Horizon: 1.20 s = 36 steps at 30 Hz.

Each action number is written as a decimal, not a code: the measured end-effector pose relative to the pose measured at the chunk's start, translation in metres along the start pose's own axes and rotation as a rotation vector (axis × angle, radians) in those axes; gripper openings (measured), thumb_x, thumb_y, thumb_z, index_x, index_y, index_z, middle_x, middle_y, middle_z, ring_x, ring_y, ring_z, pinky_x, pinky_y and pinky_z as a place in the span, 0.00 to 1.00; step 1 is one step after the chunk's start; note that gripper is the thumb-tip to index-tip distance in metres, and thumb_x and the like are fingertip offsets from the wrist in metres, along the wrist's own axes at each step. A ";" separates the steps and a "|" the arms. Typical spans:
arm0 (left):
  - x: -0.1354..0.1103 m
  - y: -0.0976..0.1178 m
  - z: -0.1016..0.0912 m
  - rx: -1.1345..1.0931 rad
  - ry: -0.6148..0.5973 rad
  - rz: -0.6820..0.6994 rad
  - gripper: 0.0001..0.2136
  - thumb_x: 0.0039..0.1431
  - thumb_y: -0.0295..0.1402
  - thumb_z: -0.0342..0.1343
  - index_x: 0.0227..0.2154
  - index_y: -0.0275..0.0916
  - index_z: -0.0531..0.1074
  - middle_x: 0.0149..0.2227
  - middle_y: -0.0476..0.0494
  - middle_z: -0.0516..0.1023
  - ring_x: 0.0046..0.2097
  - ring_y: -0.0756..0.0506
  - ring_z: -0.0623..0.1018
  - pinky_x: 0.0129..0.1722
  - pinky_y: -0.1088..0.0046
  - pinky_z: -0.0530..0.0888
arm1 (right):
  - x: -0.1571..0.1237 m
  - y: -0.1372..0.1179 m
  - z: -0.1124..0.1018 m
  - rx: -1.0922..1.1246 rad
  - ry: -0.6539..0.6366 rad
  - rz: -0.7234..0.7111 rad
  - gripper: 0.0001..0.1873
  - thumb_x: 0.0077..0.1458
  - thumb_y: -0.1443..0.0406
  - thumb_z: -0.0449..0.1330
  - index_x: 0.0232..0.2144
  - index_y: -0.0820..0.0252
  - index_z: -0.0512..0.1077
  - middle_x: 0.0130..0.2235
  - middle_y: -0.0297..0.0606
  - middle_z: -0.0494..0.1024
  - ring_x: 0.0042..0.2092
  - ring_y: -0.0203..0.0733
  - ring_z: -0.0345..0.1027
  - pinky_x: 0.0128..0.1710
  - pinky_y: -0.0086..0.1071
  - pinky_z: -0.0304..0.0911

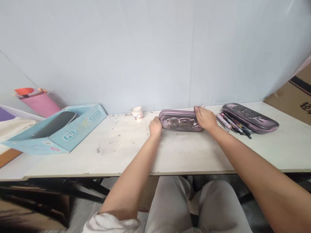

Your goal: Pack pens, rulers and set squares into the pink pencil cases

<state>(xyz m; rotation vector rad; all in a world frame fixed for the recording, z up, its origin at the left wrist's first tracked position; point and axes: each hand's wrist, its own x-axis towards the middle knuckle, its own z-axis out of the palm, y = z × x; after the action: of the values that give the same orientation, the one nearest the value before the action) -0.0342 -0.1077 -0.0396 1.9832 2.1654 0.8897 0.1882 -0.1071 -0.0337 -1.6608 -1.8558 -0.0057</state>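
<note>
A purple pencil case point(180, 121) with an embossed figure lies on the white table point(126, 152), near the wall. My left hand point(155, 126) presses against its left end, fingers curled closed on it. My right hand point(205, 117) rests over its right end, fingers wrapped round the top edge. A second purple pencil case point(252, 117) lies further right. Several pens and markers point(232, 124) lie loose between the two cases, just right of my right hand.
A small paper cup point(137, 113) stands by the wall, left of the case. A light blue cardboard box point(60, 131) lies open at the left. A pink tube point(39, 101) leans behind it. A brown carton point(293, 94) sits at far right.
</note>
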 end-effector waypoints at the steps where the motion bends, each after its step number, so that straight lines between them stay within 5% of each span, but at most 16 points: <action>1: 0.003 0.013 -0.009 -0.005 0.035 -0.009 0.27 0.61 0.27 0.22 0.36 0.35 0.70 0.37 0.34 0.77 0.38 0.44 0.76 0.31 0.71 0.69 | 0.000 -0.003 -0.004 0.037 -0.029 -0.028 0.33 0.59 0.49 0.30 0.38 0.59 0.69 0.37 0.48 0.76 0.39 0.49 0.69 0.36 0.37 0.58; 3: 0.010 0.047 -0.026 -0.042 0.131 0.028 0.26 0.63 0.31 0.23 0.36 0.37 0.71 0.38 0.37 0.77 0.40 0.44 0.75 0.36 0.70 0.68 | 0.001 -0.012 -0.016 0.142 -0.032 -0.094 0.32 0.59 0.48 0.31 0.42 0.59 0.67 0.42 0.49 0.75 0.42 0.51 0.68 0.38 0.38 0.58; 7: 0.010 0.126 -0.043 -0.126 0.187 0.437 0.24 0.65 0.37 0.27 0.38 0.38 0.71 0.39 0.41 0.76 0.43 0.46 0.74 0.42 0.71 0.67 | 0.006 -0.023 -0.051 0.389 0.234 -0.169 0.30 0.58 0.46 0.36 0.51 0.58 0.59 0.48 0.45 0.71 0.49 0.48 0.65 0.44 0.37 0.58; 11: 0.002 0.180 -0.029 -0.217 0.176 0.592 0.24 0.65 0.38 0.28 0.40 0.36 0.70 0.40 0.42 0.75 0.44 0.47 0.73 0.45 0.71 0.66 | 0.008 -0.004 -0.074 0.455 0.458 -0.136 0.25 0.59 0.48 0.38 0.45 0.56 0.63 0.44 0.40 0.73 0.46 0.42 0.66 0.45 0.34 0.57; 15: 0.007 0.200 -0.007 -0.448 0.130 0.522 0.25 0.66 0.35 0.25 0.41 0.38 0.70 0.44 0.44 0.75 0.48 0.49 0.72 0.49 0.72 0.65 | 0.008 0.021 -0.073 0.476 0.574 0.007 0.26 0.59 0.48 0.36 0.42 0.58 0.65 0.39 0.41 0.73 0.41 0.42 0.68 0.42 0.34 0.58; 23: -0.004 0.174 0.035 -0.846 -0.020 0.105 0.31 0.63 0.47 0.23 0.45 0.35 0.68 0.49 0.37 0.73 0.52 0.43 0.71 0.51 0.67 0.65 | 0.011 0.041 -0.056 0.505 0.581 0.117 0.29 0.58 0.47 0.35 0.45 0.58 0.63 0.41 0.43 0.73 0.44 0.44 0.67 0.41 0.35 0.58; 26: -0.024 0.150 0.055 -0.840 -0.070 0.201 0.26 0.63 0.46 0.29 0.54 0.37 0.59 0.57 0.37 0.65 0.58 0.43 0.64 0.57 0.67 0.60 | -0.010 0.053 -0.033 0.485 0.359 0.207 0.31 0.58 0.47 0.35 0.47 0.63 0.62 0.42 0.50 0.74 0.44 0.48 0.67 0.41 0.37 0.59; 29: -0.041 0.128 0.071 -0.800 -0.163 0.197 0.27 0.62 0.39 0.40 0.59 0.28 0.47 0.58 0.29 0.61 0.58 0.43 0.64 0.57 0.67 0.60 | -0.034 0.059 -0.011 0.396 0.117 0.235 0.29 0.58 0.50 0.38 0.47 0.66 0.63 0.46 0.54 0.72 0.49 0.51 0.65 0.46 0.38 0.57; 32: -0.048 0.108 0.066 -0.776 -0.183 0.153 0.28 0.60 0.35 0.44 0.59 0.25 0.45 0.58 0.26 0.60 0.58 0.41 0.64 0.57 0.66 0.60 | -0.044 0.043 -0.003 0.289 0.034 0.278 0.26 0.59 0.55 0.39 0.47 0.68 0.64 0.46 0.56 0.72 0.50 0.52 0.65 0.46 0.39 0.58; 36: -0.038 0.066 0.023 -0.736 -0.046 0.122 0.25 0.61 0.36 0.40 0.59 0.29 0.48 0.57 0.29 0.62 0.58 0.41 0.65 0.56 0.65 0.61 | -0.033 -0.018 0.002 0.256 -0.036 0.241 0.26 0.59 0.54 0.40 0.47 0.67 0.64 0.45 0.56 0.73 0.50 0.53 0.66 0.44 0.38 0.59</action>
<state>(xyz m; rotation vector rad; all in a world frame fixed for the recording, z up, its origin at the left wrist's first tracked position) 0.0408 -0.1353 -0.0410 1.7205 1.3866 1.3803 0.1713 -0.1394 -0.0437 -1.6979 -1.5949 0.3506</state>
